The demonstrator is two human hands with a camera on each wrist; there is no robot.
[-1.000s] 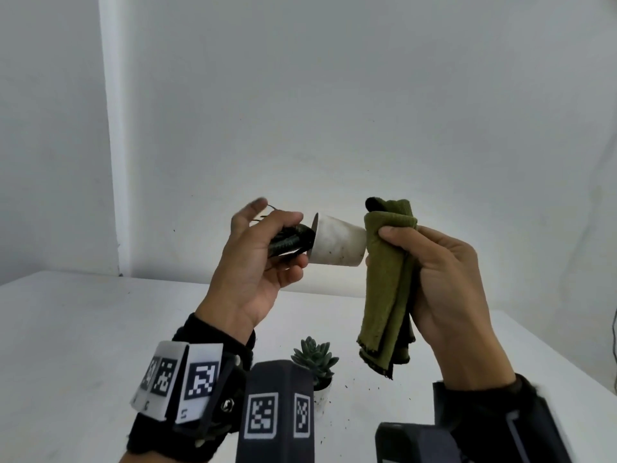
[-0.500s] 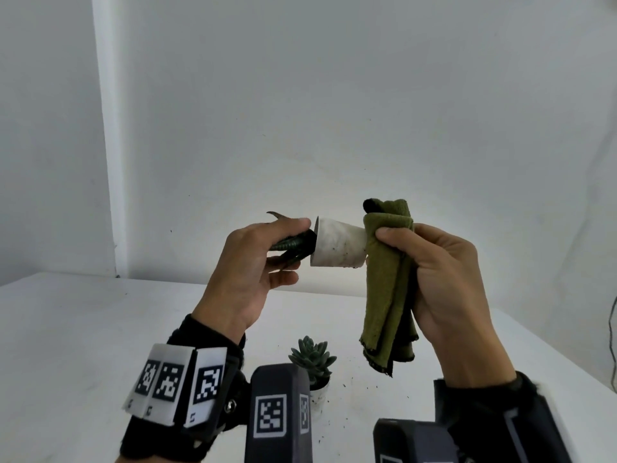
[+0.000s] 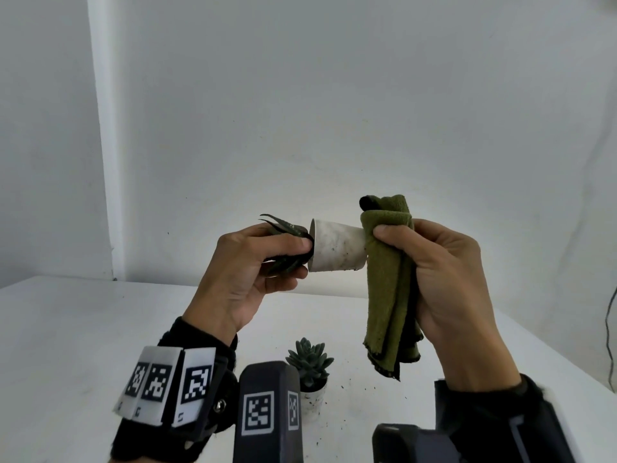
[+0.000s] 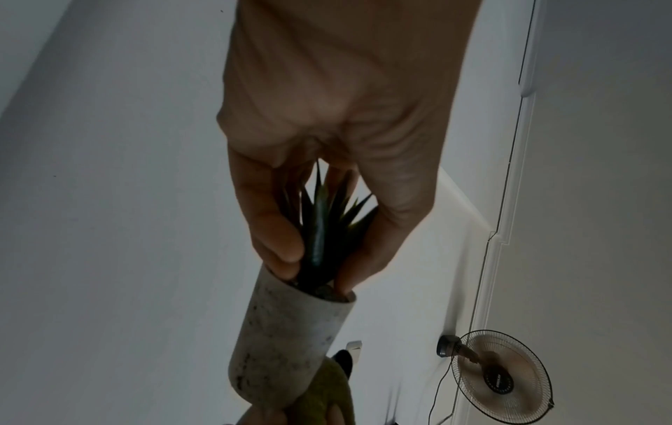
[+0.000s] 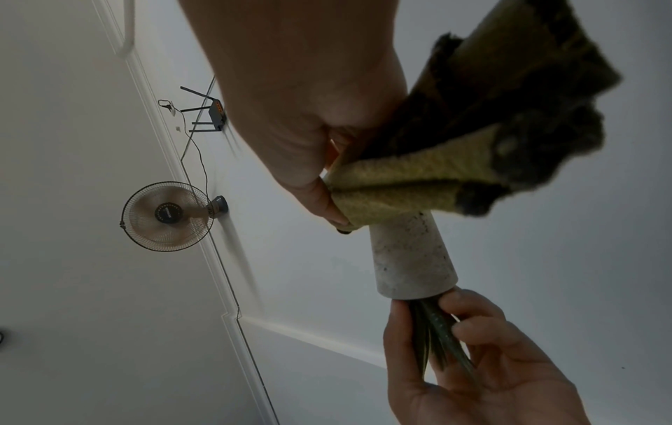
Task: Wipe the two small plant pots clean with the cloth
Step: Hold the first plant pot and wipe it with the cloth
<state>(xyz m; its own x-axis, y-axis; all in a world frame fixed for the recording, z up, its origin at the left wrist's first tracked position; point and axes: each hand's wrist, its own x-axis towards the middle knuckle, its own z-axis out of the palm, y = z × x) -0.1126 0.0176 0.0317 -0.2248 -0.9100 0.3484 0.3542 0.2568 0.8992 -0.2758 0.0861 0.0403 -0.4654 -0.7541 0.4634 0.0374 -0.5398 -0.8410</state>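
Observation:
A small white pot point(image 3: 337, 246) with dirt specks lies on its side in the air, base to the right. My left hand point(image 3: 253, 262) grips its spiky dark plant point(image 3: 283, 228) at the rim, fingers curled round the leaves point(image 4: 320, 230). My right hand point(image 3: 434, 262) holds a folded olive-green cloth point(image 3: 389, 285) and presses it against the pot's base point(image 5: 411, 244). The cloth point(image 5: 418, 187) covers the pot's bottom in the right wrist view. A second white pot point(image 3: 312, 399) with a pale green succulent point(image 3: 309, 359) stands on the white table point(image 3: 83, 329) below, partly hidden by the wrist gear.
Soil crumbs point(image 3: 344, 396) are scattered on the table around the standing pot. A white wall rises behind the table. In the wrist views a wall fan point(image 5: 171, 215) and a router point(image 5: 211, 115) hang high on another wall, far from the hands.
The left hand has turned the pot by its plant, so the leaves now stick out above the fingers. The cloth stays pressed on the pot's base.

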